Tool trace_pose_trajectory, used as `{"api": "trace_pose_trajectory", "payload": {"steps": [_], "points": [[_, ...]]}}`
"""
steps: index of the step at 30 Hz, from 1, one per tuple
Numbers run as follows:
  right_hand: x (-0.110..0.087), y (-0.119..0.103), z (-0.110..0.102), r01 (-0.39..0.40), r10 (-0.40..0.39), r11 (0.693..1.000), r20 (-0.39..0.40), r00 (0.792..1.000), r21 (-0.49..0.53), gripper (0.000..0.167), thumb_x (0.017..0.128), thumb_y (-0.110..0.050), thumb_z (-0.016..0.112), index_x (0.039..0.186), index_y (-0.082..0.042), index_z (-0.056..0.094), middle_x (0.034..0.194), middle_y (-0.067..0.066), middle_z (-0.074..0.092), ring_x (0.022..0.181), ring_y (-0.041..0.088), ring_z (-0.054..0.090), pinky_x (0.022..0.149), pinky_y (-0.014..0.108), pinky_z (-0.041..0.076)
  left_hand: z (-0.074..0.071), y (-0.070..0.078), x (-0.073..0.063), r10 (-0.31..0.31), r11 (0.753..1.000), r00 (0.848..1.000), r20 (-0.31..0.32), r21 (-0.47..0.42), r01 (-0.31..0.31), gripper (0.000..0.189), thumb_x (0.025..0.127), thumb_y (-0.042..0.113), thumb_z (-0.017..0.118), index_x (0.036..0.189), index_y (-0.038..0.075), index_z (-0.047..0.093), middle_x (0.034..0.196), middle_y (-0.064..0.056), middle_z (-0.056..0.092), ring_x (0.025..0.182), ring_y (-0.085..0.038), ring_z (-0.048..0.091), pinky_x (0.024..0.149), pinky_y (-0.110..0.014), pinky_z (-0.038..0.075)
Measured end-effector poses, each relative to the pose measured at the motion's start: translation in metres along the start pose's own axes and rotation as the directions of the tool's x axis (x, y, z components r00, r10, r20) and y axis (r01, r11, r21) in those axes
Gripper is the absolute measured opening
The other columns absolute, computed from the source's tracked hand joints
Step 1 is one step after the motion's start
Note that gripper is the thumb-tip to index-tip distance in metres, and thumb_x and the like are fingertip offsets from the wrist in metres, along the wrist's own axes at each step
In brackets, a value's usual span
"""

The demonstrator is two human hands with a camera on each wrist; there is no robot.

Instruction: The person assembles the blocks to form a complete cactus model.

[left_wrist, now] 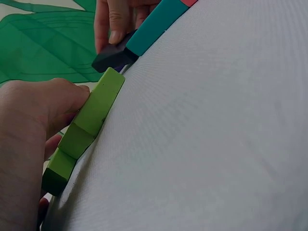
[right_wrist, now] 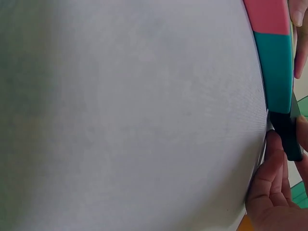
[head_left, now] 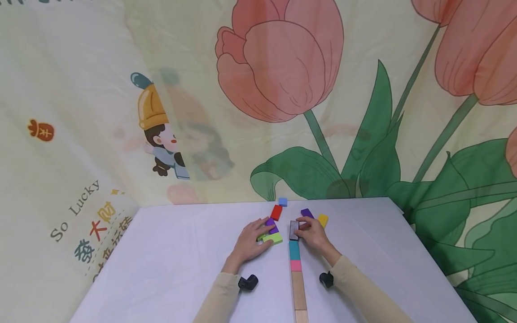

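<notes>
In the head view, a dark block (head_left: 293, 229) is pinched between the thumb and fingers of my right hand (head_left: 317, 235), at the far end of a row of blocks. The teal block (head_left: 294, 250) comes directly after it, followed by a pink block (head_left: 296, 265). In the right wrist view the dark block (right_wrist: 285, 132) appears tilted against the teal one's end. My left hand (head_left: 247, 242) rests with spread fingers over a purple block (head_left: 271, 225) and light green blocks (head_left: 273, 238). Its thumb lies along a green block (left_wrist: 98, 98) in the left wrist view.
Tan wooden blocks (head_left: 299, 291) continue the row toward me. Beyond my hands lie a red block (head_left: 276, 212) and a blue block (head_left: 282, 202), with another purple block (head_left: 306, 212) and a yellow block (head_left: 322, 220) beyond my right hand. A white cloth (head_left: 169, 269) covers the table.
</notes>
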State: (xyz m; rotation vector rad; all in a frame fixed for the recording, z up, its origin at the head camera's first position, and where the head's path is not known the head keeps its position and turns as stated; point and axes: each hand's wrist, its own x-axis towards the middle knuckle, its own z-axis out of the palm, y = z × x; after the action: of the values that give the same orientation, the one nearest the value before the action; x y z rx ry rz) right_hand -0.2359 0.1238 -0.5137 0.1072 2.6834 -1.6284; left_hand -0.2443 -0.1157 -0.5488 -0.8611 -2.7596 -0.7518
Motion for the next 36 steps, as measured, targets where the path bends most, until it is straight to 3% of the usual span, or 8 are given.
{"api": "trace_pose_trajectory", "payload": {"steps": [9,19,29,36], "points": [[0.0013,0.0009,0.0026,0.012,-0.011,1.0,0.018,1.0,-0.024,0.04,0.085,0.0,0.074,0.124,0.0,0.063,0.098,0.013,0.063,0.088,0.025,0.059,0.074,0.031,0.058,0.0001,-0.0002,0.0011,-0.026,1.0,1.0,0.018,0.001,0.026,0.052,0.092,0.046,0.057,0.14,0.025,0.058,0.155,-0.001,0.041,0.143,-0.029,0.035,0.115,-0.053,0.029],[0.005,0.0021,0.0045,-0.018,0.026,0.995,0.074,0.997,-0.102,0.04,0.088,0.0,0.071,0.126,-0.001,0.062,0.102,0.016,0.064,0.099,0.032,0.058,0.086,0.042,0.056,0.0008,0.0001,0.0008,-0.038,0.999,0.999,0.027,0.0,0.038,0.053,0.092,0.047,0.056,0.141,0.027,0.057,0.156,0.001,0.039,0.144,-0.028,0.032,0.116,-0.052,0.027],[0.0062,-0.0013,0.0044,-0.032,0.048,0.992,0.13,0.99,-0.119,0.037,0.09,0.0,0.068,0.127,0.001,0.061,0.104,0.017,0.063,0.098,0.031,0.059,0.084,0.04,0.058,0.0017,-0.0009,0.0011,-0.029,1.0,0.999,0.018,-0.002,0.029,0.052,0.092,0.047,0.056,0.14,0.027,0.057,0.155,0.0,0.04,0.143,-0.028,0.034,0.115,-0.053,0.028],[0.004,-0.0003,0.006,-0.036,0.05,0.993,0.118,0.992,-0.116,0.037,0.09,-0.001,0.068,0.127,0.0,0.061,0.102,0.016,0.062,0.097,0.031,0.058,0.085,0.04,0.057,0.0002,-0.0013,-0.0002,-0.026,1.0,0.999,0.021,-0.002,0.026,0.052,0.092,0.047,0.056,0.14,0.026,0.058,0.155,-0.001,0.041,0.142,-0.029,0.035,0.115,-0.053,0.028]]}}
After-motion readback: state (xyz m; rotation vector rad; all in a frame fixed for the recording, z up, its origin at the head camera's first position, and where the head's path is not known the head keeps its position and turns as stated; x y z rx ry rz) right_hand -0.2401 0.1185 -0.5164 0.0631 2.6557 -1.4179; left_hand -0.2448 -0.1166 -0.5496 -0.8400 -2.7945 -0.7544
